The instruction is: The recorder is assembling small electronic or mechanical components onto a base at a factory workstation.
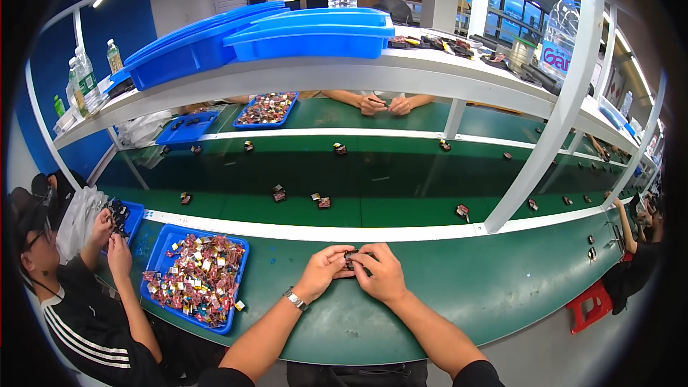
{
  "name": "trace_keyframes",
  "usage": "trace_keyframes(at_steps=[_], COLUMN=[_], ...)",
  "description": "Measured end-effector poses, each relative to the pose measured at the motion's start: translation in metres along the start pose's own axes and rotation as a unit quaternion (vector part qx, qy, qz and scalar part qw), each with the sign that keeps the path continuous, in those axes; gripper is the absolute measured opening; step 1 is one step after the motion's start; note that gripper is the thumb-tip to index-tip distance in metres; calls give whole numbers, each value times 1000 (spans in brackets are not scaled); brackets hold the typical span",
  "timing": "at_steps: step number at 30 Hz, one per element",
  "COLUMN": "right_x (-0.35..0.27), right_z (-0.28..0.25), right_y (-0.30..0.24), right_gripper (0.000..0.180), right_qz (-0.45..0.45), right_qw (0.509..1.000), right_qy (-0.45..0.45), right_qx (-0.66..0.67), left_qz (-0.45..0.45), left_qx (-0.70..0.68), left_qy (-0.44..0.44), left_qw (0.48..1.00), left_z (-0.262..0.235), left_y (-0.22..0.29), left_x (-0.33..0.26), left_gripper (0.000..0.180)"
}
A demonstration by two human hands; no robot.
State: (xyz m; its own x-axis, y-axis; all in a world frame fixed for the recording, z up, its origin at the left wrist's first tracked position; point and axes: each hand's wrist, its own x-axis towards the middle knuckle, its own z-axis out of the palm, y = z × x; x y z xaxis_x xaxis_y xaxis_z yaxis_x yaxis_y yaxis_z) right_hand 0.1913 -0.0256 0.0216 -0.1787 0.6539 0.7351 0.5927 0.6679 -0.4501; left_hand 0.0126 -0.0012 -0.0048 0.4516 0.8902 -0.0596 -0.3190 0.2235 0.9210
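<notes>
Over the green worktop (pixel 459 279), my left hand (pixel 321 272) and my right hand (pixel 381 272) come together around a small black plastic part (pixel 350 261). The fingers of both hands pinch it from either side and cover most of it, so its exact kind is hidden. A metal-banded watch (pixel 295 298) sits on my left wrist. Left of my left forearm lies a blue tray (pixel 239 281) heaped with small red, white and yellow electronic pieces (pixel 197 272). One loose piece (pixel 240 306) rests at the tray's right edge.
Past a white rail (pixel 322 231), a dark green belt (pixel 401 204) carries scattered small assemblies (pixel 325 203). A white shelf post (pixel 541 129) rises at the right. Blue bins (pixel 315 36) stand on the shelf. A co-worker (pixel 79 308) sits at the left; another person's hands (pixel 387 104) work opposite.
</notes>
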Motion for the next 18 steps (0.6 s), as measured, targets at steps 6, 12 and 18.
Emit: trace_keyframes(at_steps=[6, 12, 18], right_x=[-1, -1, -1], right_z=[2, 4, 4], right_y=[-6, -6, -6], right_gripper=[23, 20, 18], right_qz=[6, 13, 21], right_qw=[999, 996, 996], right_qy=[-10, -2, -2], right_qx=[-49, -83, -81], left_qz=[3, 1, 0], left_qx=[-16, -2, -3], left_qy=[-3, 1, 4], left_qw=[1000, 1000, 1000], left_z=[0, 1, 2], left_y=[-1, -2, -1], left_x=[1, 1, 0], left_gripper=[31, 31, 30])
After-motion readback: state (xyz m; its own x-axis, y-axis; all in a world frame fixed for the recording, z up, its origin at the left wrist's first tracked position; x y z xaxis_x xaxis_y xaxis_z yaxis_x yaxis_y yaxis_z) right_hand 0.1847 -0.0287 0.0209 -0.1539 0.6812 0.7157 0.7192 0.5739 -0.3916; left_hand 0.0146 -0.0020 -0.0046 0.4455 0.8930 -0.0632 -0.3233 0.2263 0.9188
